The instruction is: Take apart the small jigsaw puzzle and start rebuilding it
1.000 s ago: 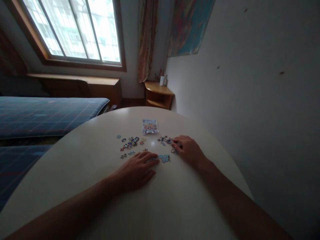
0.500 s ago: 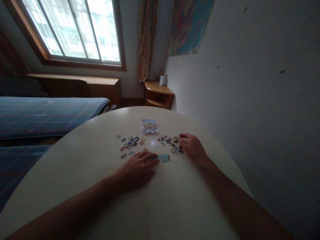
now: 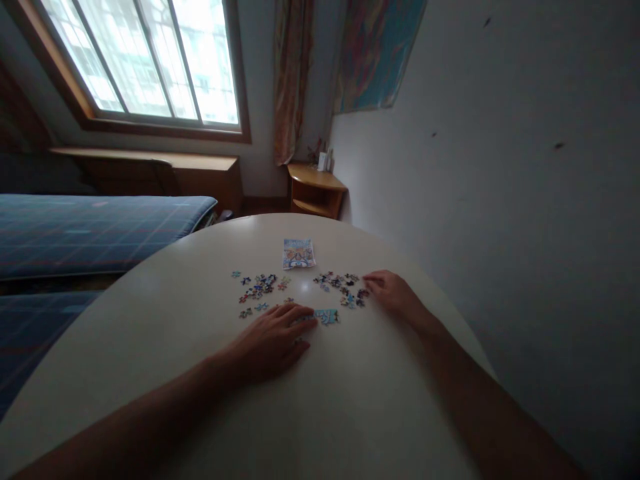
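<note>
I'm working in dim light — the window (image 3: 145,60) is glaring white, a pale reflection (image 3: 305,287) shining on the table (image 3: 350,373).

Puzzle strip (image 3: 328,316) partly behind left hand (image 3: 274,337)

Daylight enters through a wide, brown wood-framed window (image 3: 145,60), leaving the plain whitish wall (image 3: 475,200) on the right dim. A patterned orange-brown fabric curtain (image 3: 291,87) hangs right of the window. A blue plaid mattress (image 3: 100,230) lies left of the rounded, glossy cream desk (image 3: 345,400); beyond the desk stands a curved wooden corner shelf (image 3: 317,177), perhaps holding small bottles (image 3: 323,161)
</note>
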